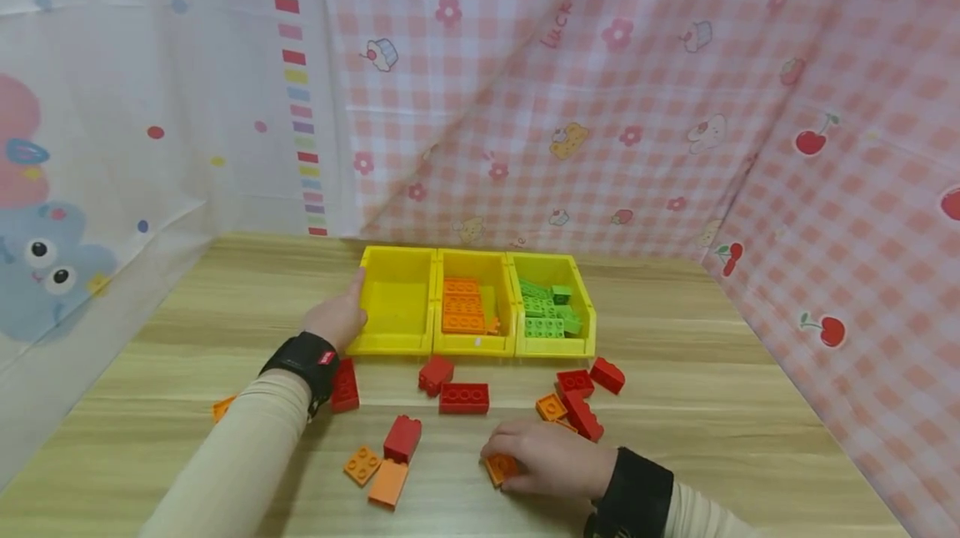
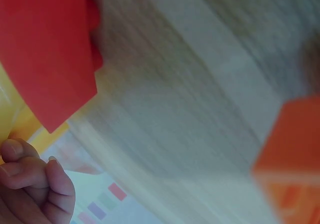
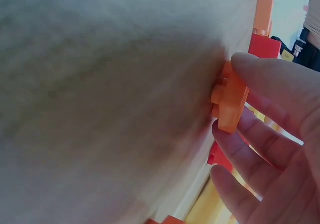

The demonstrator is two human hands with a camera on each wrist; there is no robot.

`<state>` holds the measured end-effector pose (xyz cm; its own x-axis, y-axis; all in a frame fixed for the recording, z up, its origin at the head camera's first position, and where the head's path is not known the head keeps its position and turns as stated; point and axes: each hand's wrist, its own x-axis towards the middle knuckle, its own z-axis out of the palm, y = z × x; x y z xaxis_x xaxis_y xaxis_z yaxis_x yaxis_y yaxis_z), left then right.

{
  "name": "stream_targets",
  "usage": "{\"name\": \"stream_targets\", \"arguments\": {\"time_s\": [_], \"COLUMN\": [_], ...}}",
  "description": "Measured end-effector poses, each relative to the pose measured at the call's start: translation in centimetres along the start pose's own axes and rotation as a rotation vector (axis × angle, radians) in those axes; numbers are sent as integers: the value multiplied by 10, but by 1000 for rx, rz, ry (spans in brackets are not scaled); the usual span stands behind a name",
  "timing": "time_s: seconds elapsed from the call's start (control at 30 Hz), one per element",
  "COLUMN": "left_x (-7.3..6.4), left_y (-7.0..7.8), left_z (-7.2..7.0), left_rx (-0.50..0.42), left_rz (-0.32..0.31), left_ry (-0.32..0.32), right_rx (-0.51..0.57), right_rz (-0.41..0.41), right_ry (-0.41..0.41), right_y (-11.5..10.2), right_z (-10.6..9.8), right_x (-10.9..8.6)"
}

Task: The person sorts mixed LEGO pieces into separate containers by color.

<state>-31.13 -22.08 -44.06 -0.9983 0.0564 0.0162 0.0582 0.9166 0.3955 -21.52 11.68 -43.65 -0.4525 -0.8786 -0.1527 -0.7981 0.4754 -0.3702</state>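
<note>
Orange studded plastic brick (image 1: 499,470) pinched in our right hand (image 1: 551,456); our left hand (image 1: 335,321), grip unclear, rests at a yellow open-topped bin (image 1: 399,304).

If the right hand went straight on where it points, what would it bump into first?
Beyond the orange toy brick it holds, the right hand would probably meet the red toy brick directly to its left; depth is unclear.

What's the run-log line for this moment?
left hand: at left bin; right hand: pinching orange brick; middle bin: orange bricks; right bin: green bricks
</note>
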Motion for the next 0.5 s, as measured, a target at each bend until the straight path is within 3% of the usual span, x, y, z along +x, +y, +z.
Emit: {"name": "stream_targets", "arguments": {"time_s": [0.27,0.5], "left_x": [0,2], "left_y": [-2,-6], "left_z": [3,7], "left_rx": [-15,-15], "left_rz": [9,9], "left_ry": [29,33], "right_rx": [-21,-43], "right_rz": [66,206], "right_ry": [70,203], "right_y": [4,19], "right_z": [-23,-58], "right_x": [11,26]}}
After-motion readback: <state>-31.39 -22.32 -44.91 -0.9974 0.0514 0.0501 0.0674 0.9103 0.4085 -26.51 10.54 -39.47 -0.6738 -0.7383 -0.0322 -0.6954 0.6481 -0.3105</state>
